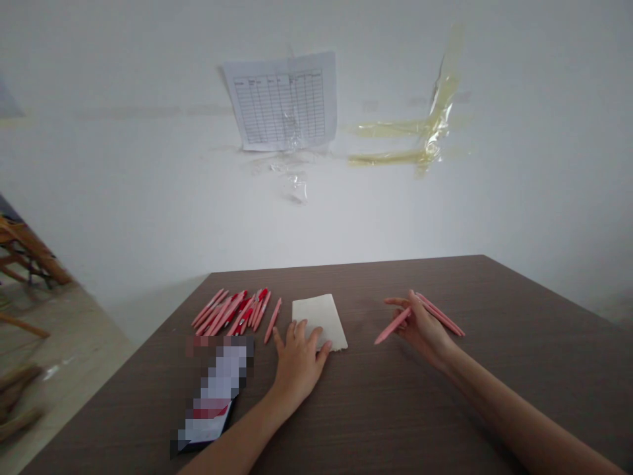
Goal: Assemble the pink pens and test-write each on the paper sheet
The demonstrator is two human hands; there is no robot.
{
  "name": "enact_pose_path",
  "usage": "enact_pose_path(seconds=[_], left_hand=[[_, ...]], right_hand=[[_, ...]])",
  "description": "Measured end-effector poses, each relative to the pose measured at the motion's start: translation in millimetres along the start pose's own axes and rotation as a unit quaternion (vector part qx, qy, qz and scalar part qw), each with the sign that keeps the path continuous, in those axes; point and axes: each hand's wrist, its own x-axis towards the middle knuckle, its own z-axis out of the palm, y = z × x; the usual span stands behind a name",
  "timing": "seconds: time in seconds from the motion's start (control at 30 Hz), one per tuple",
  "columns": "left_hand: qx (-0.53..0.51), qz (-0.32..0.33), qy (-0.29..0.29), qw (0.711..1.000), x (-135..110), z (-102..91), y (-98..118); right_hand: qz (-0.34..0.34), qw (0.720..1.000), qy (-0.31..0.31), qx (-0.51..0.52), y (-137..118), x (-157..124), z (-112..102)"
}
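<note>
My left hand [298, 356] lies with its fingers spread over the lower part of a cream sheet of paper [321, 313] on the table. Just left of its fingertips is a single pink pen [273, 321]. My right hand [420, 323] is closed on another pink pen [393, 326], whose tip slants down to the left above the table. Beyond that hand, a few pink pens [440, 313] lie side by side, partly hidden by it. A pile of several pink and red pens [232, 311] rests at the left.
A phone-like object [212, 396], blurred by pixels, lies at the front left of the brown table [366, 409]. The table's back edge meets a white wall bearing a taped printed sheet [284, 99] and yellow tape [390, 158]. Wooden furniture [30, 251] stands on the floor at left.
</note>
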Motion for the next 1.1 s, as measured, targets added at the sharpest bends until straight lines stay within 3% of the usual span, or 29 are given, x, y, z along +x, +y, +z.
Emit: enact_pose_path(seconds=[0.23, 0.5, 0.8, 1.1], left_hand=[[-0.038, 0.014, -0.022, 0.999, -1.1, -5.8, 3.0], [-0.064, 0.020, -0.045, 0.997, -0.3, -7.5, 3.8], [-0.116, 0.066, -0.065, 0.989, -7.6, -17.3, 12.1], [-0.131, 0.096, -0.094, 0.982, -7.7, -21.3, 15.4]], right_hand=[[-0.056, 0.989, 0.001, -0.137, 9.3, 0.1, 1.2], [-0.142, 0.938, 0.017, -0.316, 7.3, 0.5, 1.3], [-0.161, 0.914, -0.010, -0.371, 8.8, -1.9, 7.9], [-0.177, 0.909, -0.004, -0.377, 20.4, 1.2, 8.3]])
